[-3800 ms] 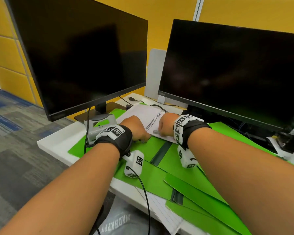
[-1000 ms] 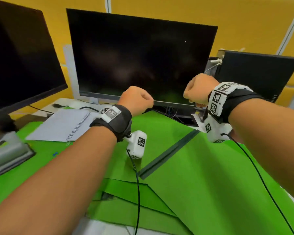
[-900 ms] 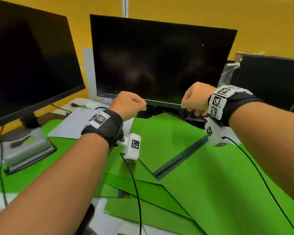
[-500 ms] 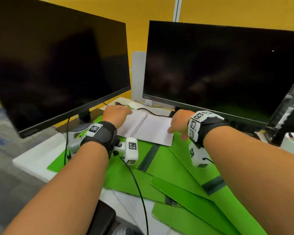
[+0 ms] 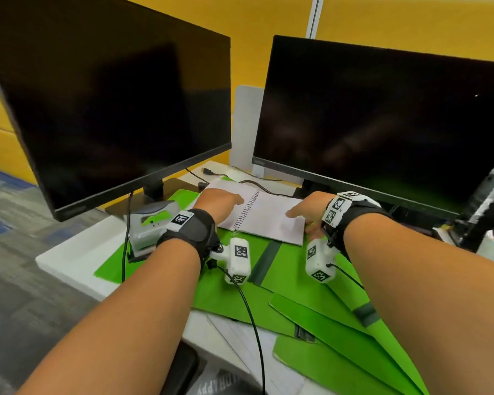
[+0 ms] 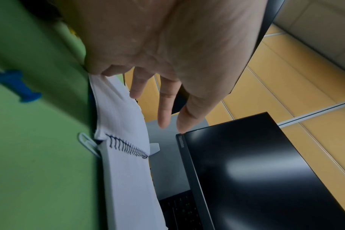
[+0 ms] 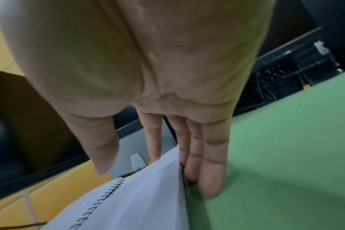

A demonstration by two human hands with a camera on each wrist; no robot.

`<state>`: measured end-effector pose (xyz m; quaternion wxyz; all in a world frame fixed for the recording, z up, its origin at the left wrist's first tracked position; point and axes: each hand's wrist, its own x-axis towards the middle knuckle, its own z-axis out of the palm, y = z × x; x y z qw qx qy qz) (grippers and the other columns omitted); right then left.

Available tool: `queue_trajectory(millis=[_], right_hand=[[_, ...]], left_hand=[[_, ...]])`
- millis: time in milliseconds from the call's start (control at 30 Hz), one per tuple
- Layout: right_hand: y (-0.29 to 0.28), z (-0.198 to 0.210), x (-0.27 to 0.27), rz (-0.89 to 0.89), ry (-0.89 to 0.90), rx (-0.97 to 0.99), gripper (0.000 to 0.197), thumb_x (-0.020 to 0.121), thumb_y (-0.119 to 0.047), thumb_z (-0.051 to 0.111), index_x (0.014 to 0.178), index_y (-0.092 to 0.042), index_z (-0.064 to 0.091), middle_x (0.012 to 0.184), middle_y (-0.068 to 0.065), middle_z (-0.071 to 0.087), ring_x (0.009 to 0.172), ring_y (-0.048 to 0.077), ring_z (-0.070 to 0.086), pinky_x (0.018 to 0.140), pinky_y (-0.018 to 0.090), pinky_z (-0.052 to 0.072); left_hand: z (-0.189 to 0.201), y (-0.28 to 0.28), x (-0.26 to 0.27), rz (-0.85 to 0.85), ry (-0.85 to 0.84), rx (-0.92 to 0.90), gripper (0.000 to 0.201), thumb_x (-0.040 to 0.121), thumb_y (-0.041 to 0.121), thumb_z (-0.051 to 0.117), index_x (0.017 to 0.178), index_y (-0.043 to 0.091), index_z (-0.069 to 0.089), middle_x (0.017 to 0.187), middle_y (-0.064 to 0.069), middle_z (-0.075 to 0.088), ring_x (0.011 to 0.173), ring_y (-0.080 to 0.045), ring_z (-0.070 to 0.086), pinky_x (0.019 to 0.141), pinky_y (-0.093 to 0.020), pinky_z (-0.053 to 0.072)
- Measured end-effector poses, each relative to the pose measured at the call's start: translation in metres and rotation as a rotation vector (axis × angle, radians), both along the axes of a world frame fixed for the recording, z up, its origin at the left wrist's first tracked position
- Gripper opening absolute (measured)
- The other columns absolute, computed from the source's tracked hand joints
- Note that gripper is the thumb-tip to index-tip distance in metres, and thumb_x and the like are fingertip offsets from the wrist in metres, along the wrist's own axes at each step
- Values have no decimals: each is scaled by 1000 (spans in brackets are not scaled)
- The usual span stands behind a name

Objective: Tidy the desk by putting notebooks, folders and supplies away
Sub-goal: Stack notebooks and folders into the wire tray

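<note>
An open white spiral notebook (image 5: 264,216) lies on green folders (image 5: 285,260) under the two monitors. My left hand (image 5: 226,199) is over its left page. In the left wrist view the left hand (image 6: 148,96) has straight fingers above the paper, and the thumb (image 6: 96,68) touches the left page's edge, which curls up from the notebook (image 6: 124,171). My right hand (image 5: 300,215) is at the right edge. In the right wrist view its straight fingers (image 7: 211,174) lie on the green folder (image 7: 276,155) against the notebook (image 7: 144,194) edge, the index finger over the page.
Two dark monitors (image 5: 111,95) (image 5: 382,124) stand close behind the notebook. A grey stapler (image 5: 149,223) sits at the left. A paper clip (image 6: 87,143) lies by the spiral. More green folders (image 5: 340,337) and white sheets (image 5: 240,337) overlap toward the desk's front edge.
Both hands came down from raised fists before the right monitor to the notebook, and their fingers have straightened at its left and right edges. The view swung back left.
</note>
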<state>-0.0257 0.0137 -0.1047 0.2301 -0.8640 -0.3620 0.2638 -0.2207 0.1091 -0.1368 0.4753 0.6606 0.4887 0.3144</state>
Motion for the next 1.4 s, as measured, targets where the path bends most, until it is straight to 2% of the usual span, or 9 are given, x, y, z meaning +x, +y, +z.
queue_trajectory(millis=[133, 267, 400, 500, 600, 833, 1033, 1133, 1400], right_hand=[[5, -8, 4, -41, 38, 67, 58, 88, -31, 80, 133, -2, 58, 135, 17, 63, 109, 33, 65, 103, 53, 53], [4, -6, 2, -100, 47, 100, 54, 91, -27, 77, 134, 1, 58, 133, 17, 62, 123, 37, 61, 105, 47, 51], [10, -18, 10, -145, 228, 259, 45, 89, -9, 75, 131, 0, 59, 130, 19, 64, 103, 32, 69, 87, 44, 62], [9, -20, 5, -201, 449, 284, 23, 100, 0, 59, 122, -1, 53, 105, 22, 67, 76, 31, 68, 72, 43, 62], [9, -24, 12, -79, 395, 317, 35, 100, 2, 52, 136, 3, 50, 123, 18, 62, 97, 26, 70, 71, 32, 63], [-26, -18, 44, 41, 404, 357, 46, 95, 15, 51, 140, 7, 49, 135, 25, 58, 121, 33, 64, 96, 36, 59], [-85, -5, 58, -126, 635, 413, 46, 93, 25, 33, 113, -4, 62, 105, 23, 69, 71, 28, 77, 53, 25, 59], [-103, -3, 65, -140, 654, 430, 53, 94, 23, 30, 127, -8, 57, 119, 27, 65, 71, 31, 77, 52, 26, 60], [-128, -7, 76, -146, 666, 501, 49, 101, 15, 35, 132, -18, 54, 123, 23, 65, 74, 31, 77, 54, 29, 61]], left_hand=[[6, -6, 6, -54, 29, 27, 38, 98, 28, 64, 128, 6, 69, 140, -12, 62, 131, -28, 54, 112, -39, 41], [5, -4, 11, -54, 26, 53, 36, 97, 24, 65, 127, 3, 68, 139, -16, 62, 130, -33, 56, 110, -40, 44], [2, -3, 14, -10, -4, 55, 31, 89, 22, 71, 114, 4, 72, 122, -17, 70, 117, -35, 65, 93, -38, 53], [2, -2, 18, -12, -1, 97, 13, 88, 20, 71, 98, 12, 76, 109, -11, 73, 109, -31, 67, 89, -33, 51], [4, 2, 19, -4, -17, 124, 12, 89, 17, 73, 78, 23, 72, 97, 2, 70, 103, -24, 65, 93, -30, 49], [2, 5, 15, -8, 21, 140, 4, 91, 16, 72, 93, 15, 74, 111, -5, 71, 107, -26, 63, 99, -34, 49], [-2, -2, 20, -32, 146, 152, 33, 92, 22, 70, 123, 11, 68, 120, -2, 61, 114, -26, 58, 94, -29, 43], [0, 0, 24, -8, 103, 139, 31, 88, 27, 75, 117, 18, 69, 116, 1, 63, 112, -26, 61, 99, -34, 50], [-8, -7, 32, -37, 102, 93, 33, 89, 28, 74, 119, 16, 65, 114, -5, 64, 95, -24, 59, 80, -31, 47]])
